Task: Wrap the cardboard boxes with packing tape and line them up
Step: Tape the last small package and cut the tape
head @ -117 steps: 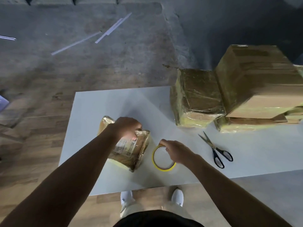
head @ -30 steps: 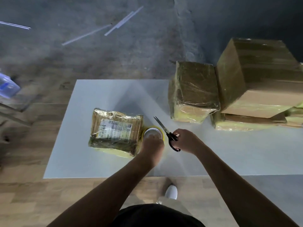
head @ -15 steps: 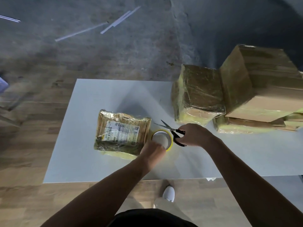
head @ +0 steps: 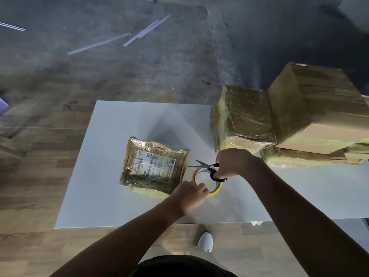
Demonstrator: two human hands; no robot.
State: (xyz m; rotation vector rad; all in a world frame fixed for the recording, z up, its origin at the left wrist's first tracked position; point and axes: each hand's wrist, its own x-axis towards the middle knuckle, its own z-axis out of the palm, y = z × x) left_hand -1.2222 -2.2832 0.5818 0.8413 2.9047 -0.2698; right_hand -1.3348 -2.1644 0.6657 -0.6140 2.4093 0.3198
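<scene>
A small flat cardboard box [head: 154, 168], wrapped in shiny tape with a white label on top, lies on the white table [head: 111, 132]. Just right of it sits a yellow tape roll [head: 216, 190]. My left hand [head: 189, 194] grips the roll's near rim. My right hand [head: 232, 162] holds black-handled scissors [head: 207, 167] over the roll, with the blades parted and pointing left toward the box.
Several taped boxes stand at the table's right: a medium one [head: 245, 116], a large one [head: 319, 108] stacked on flat ones [head: 299, 156]. Thin white strips [head: 147, 30] lie on the floor beyond. My white shoe [head: 205, 241] shows below the table edge.
The small box was laid flat, my left hand moved from it to the tape roll, and my right hand picked up the scissors and brought them over the roll beside the box.
</scene>
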